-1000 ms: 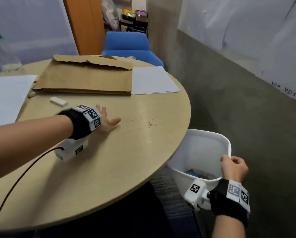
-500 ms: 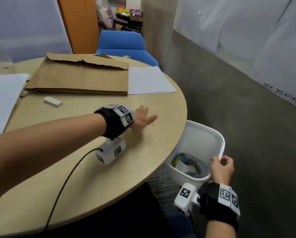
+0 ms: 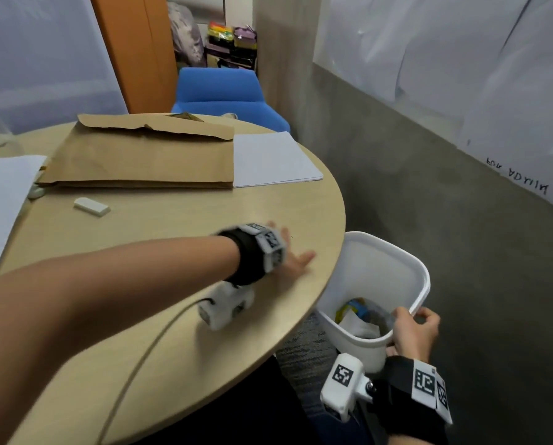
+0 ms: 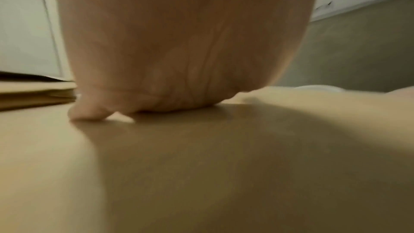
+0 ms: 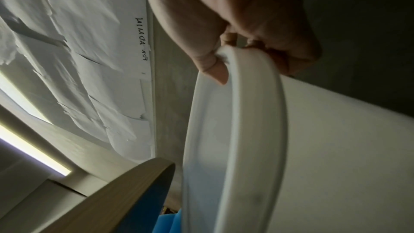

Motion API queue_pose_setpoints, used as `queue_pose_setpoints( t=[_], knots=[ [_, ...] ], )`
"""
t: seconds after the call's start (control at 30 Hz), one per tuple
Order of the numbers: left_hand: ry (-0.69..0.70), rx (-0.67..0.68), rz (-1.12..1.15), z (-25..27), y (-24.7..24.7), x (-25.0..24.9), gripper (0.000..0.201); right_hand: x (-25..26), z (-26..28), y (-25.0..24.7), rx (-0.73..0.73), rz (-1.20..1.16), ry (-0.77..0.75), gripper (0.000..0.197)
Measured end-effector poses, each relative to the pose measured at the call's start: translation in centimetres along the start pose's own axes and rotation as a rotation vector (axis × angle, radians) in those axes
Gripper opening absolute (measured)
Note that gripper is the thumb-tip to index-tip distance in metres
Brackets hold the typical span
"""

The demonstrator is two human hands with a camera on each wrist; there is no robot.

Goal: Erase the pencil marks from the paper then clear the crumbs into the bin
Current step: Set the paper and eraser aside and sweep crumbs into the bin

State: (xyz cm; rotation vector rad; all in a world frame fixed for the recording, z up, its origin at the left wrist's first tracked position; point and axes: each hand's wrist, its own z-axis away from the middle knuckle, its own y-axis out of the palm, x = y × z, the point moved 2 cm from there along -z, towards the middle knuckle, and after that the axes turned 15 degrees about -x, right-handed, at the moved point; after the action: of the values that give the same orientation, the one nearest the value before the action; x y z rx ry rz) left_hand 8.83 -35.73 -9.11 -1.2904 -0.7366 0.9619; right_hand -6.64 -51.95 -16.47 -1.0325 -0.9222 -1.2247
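Observation:
My left hand (image 3: 296, 261) lies flat on the round wooden table (image 3: 178, 309), fingers straight, close to the right edge beside the bin; the left wrist view shows its palm (image 4: 179, 59) pressed on the wood. My right hand (image 3: 411, 329) grips the near rim of the white bin (image 3: 378, 268), held against the table edge; thumb inside, fingers outside (image 5: 224, 70). The bin (image 5: 313, 148) holds scraps of rubbish. A white eraser (image 3: 91, 206) lies at the table's left. White paper (image 3: 272, 160) rests at the back. Crumbs are not discernible.
A brown paper envelope (image 3: 140, 155) lies across the back of the table, another white sheet (image 3: 2, 200) at the far left. A blue chair (image 3: 223, 94) stands behind the table. Grey floor (image 3: 461, 252) spreads to the right.
My left hand has swept rightward across the table to its right edge. The right hand has drawn the bin in closer under that edge, keeping its grip on the rim.

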Motion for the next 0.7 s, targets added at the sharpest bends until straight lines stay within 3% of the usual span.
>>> queue_pose_setpoints(
  t=[0.07, 0.13, 0.23, 0.33, 0.4, 0.5, 0.63, 0.7],
  knots=[
    [0.117, 0.057, 0.228, -0.5, 0.3, -3.3, 0.075, 0.2, 0.4, -0.1, 0.020, -0.037, 0.017, 0.027],
    [0.089, 0.007, 0.389, -1.9, -0.4, -3.4, 0.068, 0.7, 0.9, -0.3, 0.028, -0.081, 0.005, 0.030],
    [-0.143, -0.165, 0.148, -3.9, -1.1, 2.4, 0.084, 0.9, 1.2, -0.6, 0.042, -0.130, 0.014, 0.031],
    [-0.342, -0.143, -0.036, -2.5, -0.2, 9.1, 0.098, 0.8, 1.4, -0.7, 0.063, -0.124, 0.029, 0.030],
    [-0.352, -0.080, -0.036, -0.8, 0.5, 9.6, 0.096, 0.6, 1.9, -0.8, 0.044, -0.098, 0.023, 0.029],
    [-0.268, -0.073, -0.068, 1.0, 0.7, 6.3, 0.093, 0.1, 2.9, -0.8, -0.013, -0.096, 0.017, 0.027],
    [0.008, -0.021, 0.071, 3.1, -1.4, -1.4, 0.062, -0.1, 3.7, -0.7, -0.055, -0.135, 0.025, 0.027],
    [0.124, 0.011, 0.159, 4.4, -1.4, -5.8, 0.061, 0.6, 4.3, -1.0, -0.048, -0.149, 0.021, 0.028]
  ],
)
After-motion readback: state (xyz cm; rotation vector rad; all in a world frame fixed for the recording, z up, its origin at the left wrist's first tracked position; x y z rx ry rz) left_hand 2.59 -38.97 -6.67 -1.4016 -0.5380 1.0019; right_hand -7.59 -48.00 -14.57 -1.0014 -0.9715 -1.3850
